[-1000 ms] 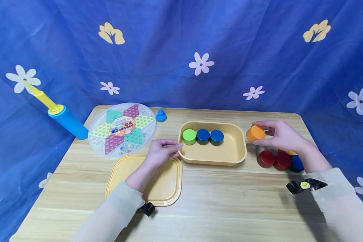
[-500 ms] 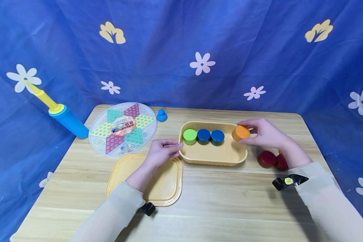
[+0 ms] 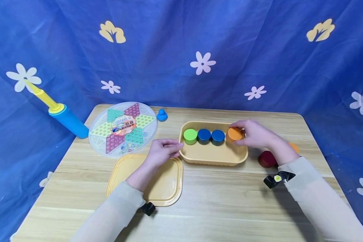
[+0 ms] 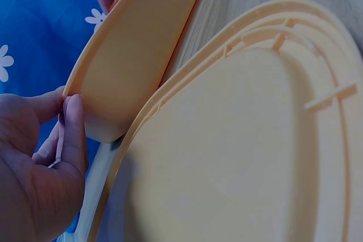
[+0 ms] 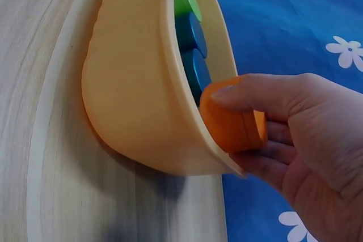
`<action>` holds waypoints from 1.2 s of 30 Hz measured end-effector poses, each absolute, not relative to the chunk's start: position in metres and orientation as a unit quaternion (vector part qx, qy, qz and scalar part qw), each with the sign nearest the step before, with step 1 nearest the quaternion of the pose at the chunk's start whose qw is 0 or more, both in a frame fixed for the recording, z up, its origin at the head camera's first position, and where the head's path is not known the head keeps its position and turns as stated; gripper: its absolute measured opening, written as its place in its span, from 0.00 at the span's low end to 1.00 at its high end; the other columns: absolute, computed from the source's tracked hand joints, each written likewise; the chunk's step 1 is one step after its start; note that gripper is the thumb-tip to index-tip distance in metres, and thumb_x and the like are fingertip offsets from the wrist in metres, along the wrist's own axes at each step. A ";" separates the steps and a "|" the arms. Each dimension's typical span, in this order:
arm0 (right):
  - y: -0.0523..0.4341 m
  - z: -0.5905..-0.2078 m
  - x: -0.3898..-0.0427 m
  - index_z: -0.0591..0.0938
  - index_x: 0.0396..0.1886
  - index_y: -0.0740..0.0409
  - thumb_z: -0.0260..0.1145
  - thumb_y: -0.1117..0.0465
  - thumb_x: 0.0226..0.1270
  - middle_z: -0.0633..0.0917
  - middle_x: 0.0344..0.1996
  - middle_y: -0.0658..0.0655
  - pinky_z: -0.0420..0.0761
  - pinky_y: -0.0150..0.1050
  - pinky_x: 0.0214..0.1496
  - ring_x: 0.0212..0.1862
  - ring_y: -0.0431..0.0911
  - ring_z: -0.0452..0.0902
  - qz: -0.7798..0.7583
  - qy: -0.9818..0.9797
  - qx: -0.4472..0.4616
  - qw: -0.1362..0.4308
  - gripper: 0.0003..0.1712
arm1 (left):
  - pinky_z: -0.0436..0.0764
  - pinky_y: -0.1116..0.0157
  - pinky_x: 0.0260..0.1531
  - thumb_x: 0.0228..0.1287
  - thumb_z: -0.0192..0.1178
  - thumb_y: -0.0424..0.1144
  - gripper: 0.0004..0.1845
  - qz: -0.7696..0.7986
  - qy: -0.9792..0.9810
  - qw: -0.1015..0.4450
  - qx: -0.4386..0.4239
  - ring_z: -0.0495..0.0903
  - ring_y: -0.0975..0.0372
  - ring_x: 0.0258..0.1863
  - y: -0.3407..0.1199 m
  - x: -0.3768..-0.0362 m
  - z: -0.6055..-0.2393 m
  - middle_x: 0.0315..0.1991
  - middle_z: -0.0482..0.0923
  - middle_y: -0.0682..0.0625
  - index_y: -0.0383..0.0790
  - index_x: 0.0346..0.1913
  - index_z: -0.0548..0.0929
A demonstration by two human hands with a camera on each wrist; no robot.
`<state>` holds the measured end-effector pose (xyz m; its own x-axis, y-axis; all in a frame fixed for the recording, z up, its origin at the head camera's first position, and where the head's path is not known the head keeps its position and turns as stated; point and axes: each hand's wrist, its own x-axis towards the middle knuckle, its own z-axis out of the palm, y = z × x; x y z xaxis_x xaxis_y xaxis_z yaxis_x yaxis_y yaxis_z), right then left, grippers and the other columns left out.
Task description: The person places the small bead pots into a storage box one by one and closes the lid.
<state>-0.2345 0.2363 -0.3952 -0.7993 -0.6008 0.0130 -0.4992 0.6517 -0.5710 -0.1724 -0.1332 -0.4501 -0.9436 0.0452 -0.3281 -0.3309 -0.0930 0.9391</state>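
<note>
Gripping an orange cylinder (image 3: 234, 134) at the right end of the box (image 3: 211, 154) (right hand (image 3: 254, 133)), pinching the left edge (left hand (image 3: 161, 151)), counting three cylinders (image 3: 204, 136) inside, leaving red cylinder (image 3: 266, 159) and second orange cylinder (image 3: 294, 147) toward the right edge of the surface (image 3: 217, 201).

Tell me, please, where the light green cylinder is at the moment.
In the head view, the light green cylinder sits inside the tan container at its left end, just left of two dark blue cylinders, near the left hand pinching the rim.

Bright head view, dimmer wrist views, soft shadows
</note>
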 end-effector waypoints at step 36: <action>0.213 -0.412 -0.237 0.84 0.60 0.70 0.86 0.63 0.55 0.88 0.48 0.58 0.85 0.45 0.52 0.45 0.49 0.80 -0.227 0.914 -0.313 0.126 0.34 | 0.92 0.66 0.36 0.65 0.74 0.27 0.15 0.729 0.663 0.132 -0.108 0.88 0.61 0.30 -0.133 -0.171 -0.449 0.45 0.87 0.31 0.24 0.51 0.85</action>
<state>-0.2369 0.2134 -0.4119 -0.7731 -0.6282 -0.0882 -0.5143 0.7020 -0.4926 -0.1708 -0.1334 -0.4486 -0.9420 0.0495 -0.3320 -0.3352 -0.0856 0.9383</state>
